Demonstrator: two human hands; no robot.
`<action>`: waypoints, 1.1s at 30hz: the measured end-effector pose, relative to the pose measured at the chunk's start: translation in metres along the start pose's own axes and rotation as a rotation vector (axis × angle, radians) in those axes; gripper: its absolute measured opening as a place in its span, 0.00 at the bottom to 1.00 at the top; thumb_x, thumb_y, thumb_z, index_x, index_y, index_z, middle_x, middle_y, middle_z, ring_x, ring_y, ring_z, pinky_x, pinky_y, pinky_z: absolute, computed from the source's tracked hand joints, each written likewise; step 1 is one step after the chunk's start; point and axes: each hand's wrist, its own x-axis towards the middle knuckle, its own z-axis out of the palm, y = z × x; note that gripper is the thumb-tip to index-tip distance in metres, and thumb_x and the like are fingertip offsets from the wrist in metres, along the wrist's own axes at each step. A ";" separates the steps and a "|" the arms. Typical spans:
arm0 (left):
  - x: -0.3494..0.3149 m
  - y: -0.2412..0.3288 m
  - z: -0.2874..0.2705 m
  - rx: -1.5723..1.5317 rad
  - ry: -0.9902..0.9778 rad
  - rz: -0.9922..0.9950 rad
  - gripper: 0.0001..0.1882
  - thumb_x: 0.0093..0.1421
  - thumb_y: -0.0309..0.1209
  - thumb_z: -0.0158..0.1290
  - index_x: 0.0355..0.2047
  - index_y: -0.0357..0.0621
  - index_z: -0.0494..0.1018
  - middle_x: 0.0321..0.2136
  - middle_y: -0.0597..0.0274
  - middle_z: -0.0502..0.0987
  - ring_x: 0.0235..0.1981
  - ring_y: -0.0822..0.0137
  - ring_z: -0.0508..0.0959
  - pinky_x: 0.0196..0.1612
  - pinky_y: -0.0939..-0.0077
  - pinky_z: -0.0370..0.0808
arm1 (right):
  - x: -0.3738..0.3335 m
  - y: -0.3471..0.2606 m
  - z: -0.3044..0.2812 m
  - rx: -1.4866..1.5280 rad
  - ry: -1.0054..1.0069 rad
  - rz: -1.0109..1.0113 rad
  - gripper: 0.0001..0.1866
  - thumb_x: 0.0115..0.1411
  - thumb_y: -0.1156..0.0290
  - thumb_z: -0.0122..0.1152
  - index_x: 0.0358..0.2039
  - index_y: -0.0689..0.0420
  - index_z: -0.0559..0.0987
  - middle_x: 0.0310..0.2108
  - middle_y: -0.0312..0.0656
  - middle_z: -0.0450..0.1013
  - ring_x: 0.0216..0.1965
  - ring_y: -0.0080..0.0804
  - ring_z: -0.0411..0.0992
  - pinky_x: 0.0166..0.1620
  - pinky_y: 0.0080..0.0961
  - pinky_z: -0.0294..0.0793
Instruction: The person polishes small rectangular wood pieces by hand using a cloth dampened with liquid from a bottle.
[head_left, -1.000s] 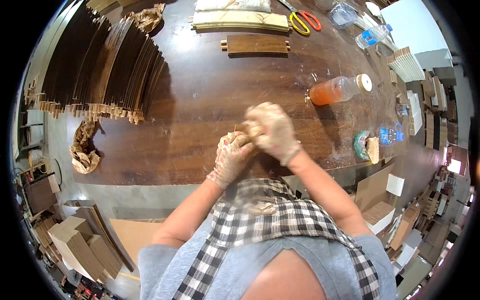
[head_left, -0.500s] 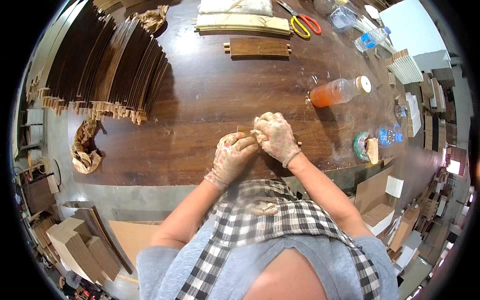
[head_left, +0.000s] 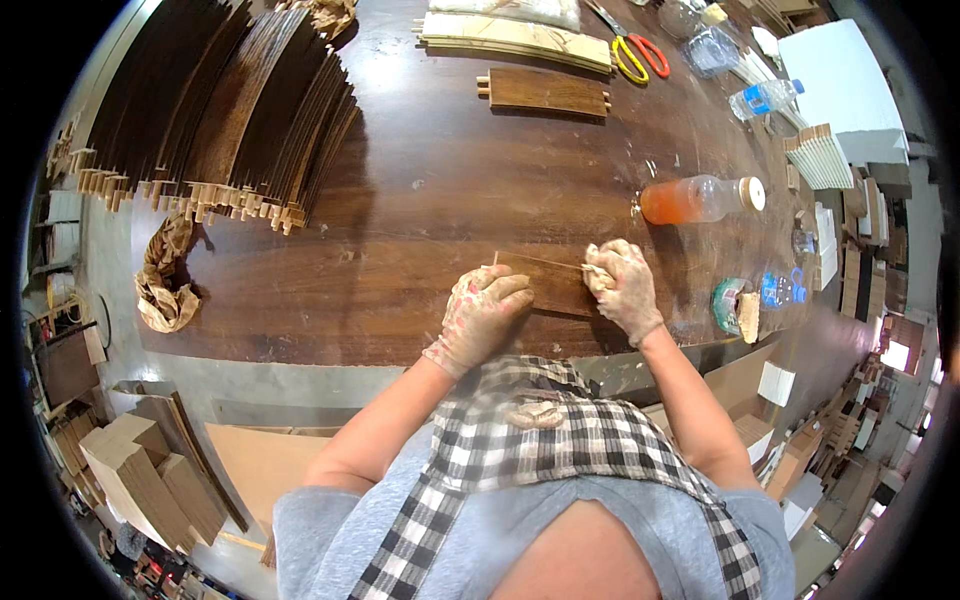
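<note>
My gloved left hand is closed around the left end of a brown wooden panel, and a light dowel pokes up beside its fingers. The panel lies low at the table's near side and its color blends with the tabletop. At its right end my gloved right hand is closed on a small crumpled off-white cloth. Part of the cloth is hidden by the fingers. Farther off lies a similar brown panel with dowels at both ends.
Dark dowelled panels stand stacked at left, near crumpled brown paper. A bottle of orange liquid lies at right, by a green tape roll. Pale panels and scissors are at the back of the table.
My right hand has moved right, away from the left hand, along the panel with the cloth. More of the panel shows between my hands. The whole view has shifted slightly.
</note>
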 end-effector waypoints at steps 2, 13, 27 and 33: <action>0.000 -0.002 0.002 -0.019 -0.005 0.006 0.08 0.51 0.29 0.61 0.34 0.50 0.80 0.42 0.67 0.81 0.49 0.59 0.79 0.52 0.58 0.76 | 0.008 -0.008 -0.002 -0.029 0.021 -0.016 0.11 0.52 0.71 0.61 0.37 0.54 0.81 0.35 0.45 0.75 0.39 0.44 0.73 0.45 0.40 0.72; -0.005 -0.005 0.003 -0.018 -0.064 -0.013 0.11 0.53 0.29 0.62 0.39 0.53 0.82 0.46 0.68 0.81 0.50 0.57 0.79 0.54 0.56 0.75 | 0.013 -0.005 0.005 0.034 -0.007 -0.036 0.11 0.50 0.72 0.63 0.36 0.56 0.82 0.36 0.44 0.75 0.40 0.45 0.73 0.45 0.41 0.73; -0.004 -0.006 0.006 -0.050 -0.041 0.018 0.13 0.49 0.28 0.63 0.37 0.52 0.82 0.44 0.65 0.82 0.49 0.55 0.79 0.53 0.56 0.76 | 0.055 -0.057 0.031 0.043 -0.033 -0.141 0.13 0.50 0.73 0.59 0.38 0.56 0.82 0.38 0.46 0.76 0.40 0.47 0.73 0.45 0.40 0.74; -0.004 -0.005 0.002 -0.010 -0.045 0.021 0.15 0.48 0.27 0.64 0.39 0.53 0.81 0.45 0.66 0.82 0.51 0.55 0.79 0.53 0.57 0.76 | 0.014 -0.008 0.014 0.083 0.143 -0.079 0.09 0.52 0.72 0.58 0.34 0.53 0.80 0.35 0.43 0.75 0.38 0.43 0.73 0.46 0.41 0.73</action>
